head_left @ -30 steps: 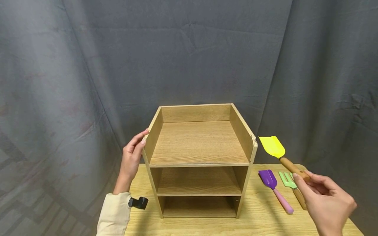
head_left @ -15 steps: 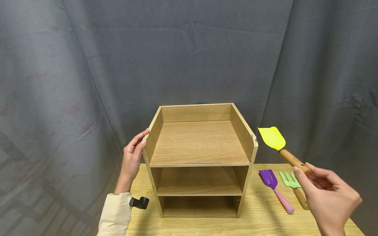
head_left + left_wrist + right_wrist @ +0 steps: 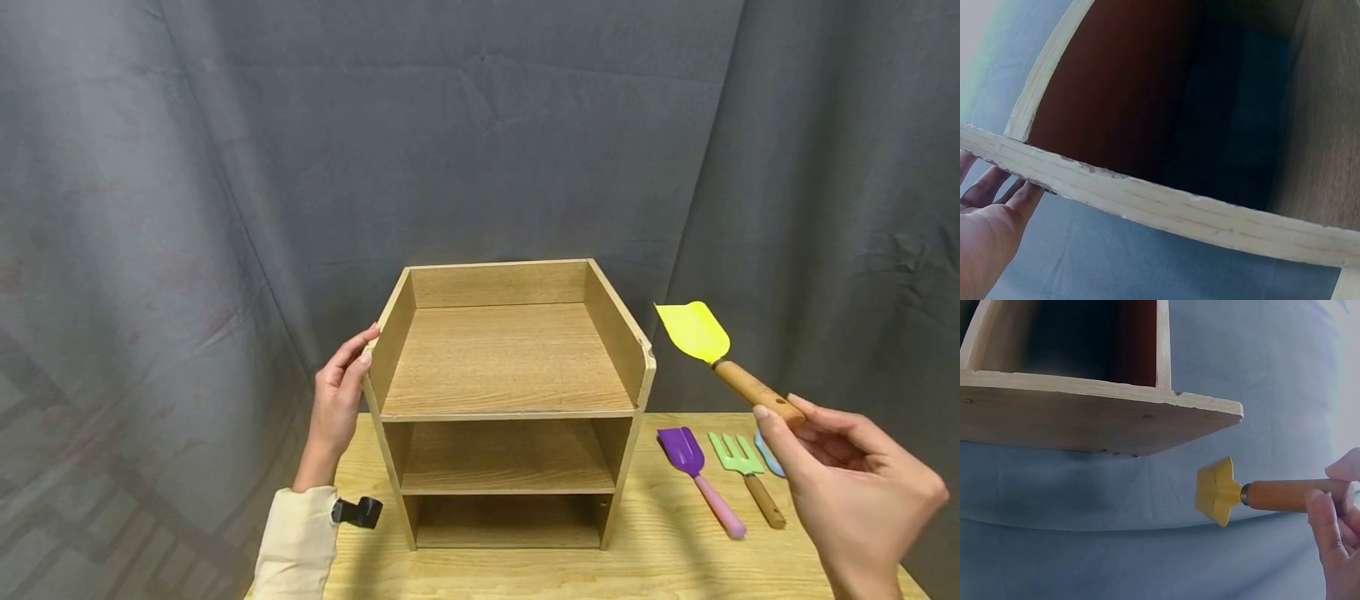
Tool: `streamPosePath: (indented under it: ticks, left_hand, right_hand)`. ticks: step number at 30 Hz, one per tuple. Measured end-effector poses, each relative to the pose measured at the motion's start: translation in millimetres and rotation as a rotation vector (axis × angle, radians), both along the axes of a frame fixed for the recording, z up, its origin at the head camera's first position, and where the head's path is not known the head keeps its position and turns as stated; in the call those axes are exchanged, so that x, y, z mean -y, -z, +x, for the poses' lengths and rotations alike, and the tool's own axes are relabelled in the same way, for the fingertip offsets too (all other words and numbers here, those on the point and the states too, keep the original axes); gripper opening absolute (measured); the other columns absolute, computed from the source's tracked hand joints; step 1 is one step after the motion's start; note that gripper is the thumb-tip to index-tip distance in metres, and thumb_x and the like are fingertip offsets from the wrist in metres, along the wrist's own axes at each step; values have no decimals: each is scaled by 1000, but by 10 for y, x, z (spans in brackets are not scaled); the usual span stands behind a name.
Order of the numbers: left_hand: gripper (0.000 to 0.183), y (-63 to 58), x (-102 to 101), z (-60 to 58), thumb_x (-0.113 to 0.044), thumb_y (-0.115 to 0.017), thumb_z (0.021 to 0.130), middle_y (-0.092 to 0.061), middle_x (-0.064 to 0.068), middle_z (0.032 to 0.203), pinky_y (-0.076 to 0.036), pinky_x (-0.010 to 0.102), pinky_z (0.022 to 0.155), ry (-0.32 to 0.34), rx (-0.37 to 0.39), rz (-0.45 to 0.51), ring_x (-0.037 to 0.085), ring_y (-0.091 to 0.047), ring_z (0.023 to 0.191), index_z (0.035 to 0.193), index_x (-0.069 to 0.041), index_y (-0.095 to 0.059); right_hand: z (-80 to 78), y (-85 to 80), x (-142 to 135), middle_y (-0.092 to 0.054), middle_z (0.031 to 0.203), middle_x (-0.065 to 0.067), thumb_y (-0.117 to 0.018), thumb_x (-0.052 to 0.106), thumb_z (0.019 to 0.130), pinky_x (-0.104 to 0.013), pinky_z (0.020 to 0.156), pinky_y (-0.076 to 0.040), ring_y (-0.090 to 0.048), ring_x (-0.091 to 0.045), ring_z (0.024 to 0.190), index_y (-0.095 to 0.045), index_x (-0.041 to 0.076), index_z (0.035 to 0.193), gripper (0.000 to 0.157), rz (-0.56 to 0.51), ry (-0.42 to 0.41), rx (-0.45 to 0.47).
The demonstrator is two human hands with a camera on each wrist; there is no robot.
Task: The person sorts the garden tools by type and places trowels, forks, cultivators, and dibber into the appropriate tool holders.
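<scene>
A yellow garden trowel with a wooden handle is up in the air, right of a small wooden shelf. My right hand pinches the end of the handle between thumb and fingers; the blade points up and left. The right wrist view also shows the trowel in that pinch, its blade near the shelf's side panel. On the other side, my left hand rests its fingertips on the outside of the shelf's left panel. In the left wrist view those fingers touch the panel's outer face.
Right of the shelf on the wooden table lie a purple trowel with a pink handle and a green hand fork. A blue piece shows partly behind my right hand. Grey curtain hangs close behind.
My right hand has risen and shifted slightly right with the yellow trowel, uncovering more of the green fork and a blue piece. The left hand keeps its place on the shelf.
</scene>
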State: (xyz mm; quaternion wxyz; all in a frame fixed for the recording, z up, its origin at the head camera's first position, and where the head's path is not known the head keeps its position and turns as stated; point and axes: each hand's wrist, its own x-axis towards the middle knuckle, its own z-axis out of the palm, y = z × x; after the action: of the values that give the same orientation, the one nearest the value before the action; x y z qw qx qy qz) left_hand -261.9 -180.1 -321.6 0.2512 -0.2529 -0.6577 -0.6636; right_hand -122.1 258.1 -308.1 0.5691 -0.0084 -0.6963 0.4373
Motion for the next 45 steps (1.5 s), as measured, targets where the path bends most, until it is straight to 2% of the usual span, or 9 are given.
streamPosePath:
  ticks: [7,10,16,24,30,39,45]
  left_hand:
    - [36,-11,-11,-16,-10,-47,102,-50,19,139,-46,27,91,1,9,2,21,-49,122,133,8,-51]
    - [36,-8,-10,-8,-10,-47,102,-49,18,140,-45,26,92,-6,15,5,20,-48,124,133,8,-51]
    - [36,3,-2,4,-10,-47,102,-49,17,140,-46,26,91,-12,17,-3,20,-49,123,133,8,-51]
    - [35,5,11,18,-8,-46,102,-50,15,140,-46,25,89,-45,-1,-20,20,-50,121,132,7,-53]
    - [35,5,7,20,-9,-46,102,-50,15,140,-46,24,89,-56,-1,-28,19,-51,120,132,6,-53]
    - [34,25,-14,3,-8,-46,102,-51,16,138,-48,24,87,-57,-11,-30,19,-53,118,132,6,-54]
    - [34,27,-34,-14,-8,-46,102,-51,14,139,-47,24,88,-60,-10,-39,19,-52,120,133,4,-54]
  right_hand:
    - [-16,-81,63,-71,72,6,-80,-11,67,-10,55,-47,-61,0,54,-71,-14,89,23,-8,-2,27]
    - [-44,-97,106,-71,71,4,-80,-13,66,-10,56,-47,-61,-1,54,-71,-15,88,24,-41,-27,-8]
    - [-78,-157,203,-71,72,-1,-77,-18,64,-10,57,-47,-62,-3,54,-67,-20,87,25,-114,-149,-136]
    - [-55,-277,387,-70,71,1,-77,-18,66,-10,55,-46,-60,-3,53,-69,-18,89,25,-108,-161,-115]
    - [-103,-278,463,-71,74,-1,-76,-19,65,-11,58,-48,-62,-3,57,-68,-19,88,25,-90,-222,-160]
    - [-147,-262,521,-72,76,-5,-76,-20,64,-12,59,-49,-64,-4,59,-68,-20,88,25,-80,-270,-197]
    - [-173,-205,561,-72,77,-8,-75,-23,63,-15,60,-50,-65,-6,61,-67,-20,88,26,-63,-311,-195]
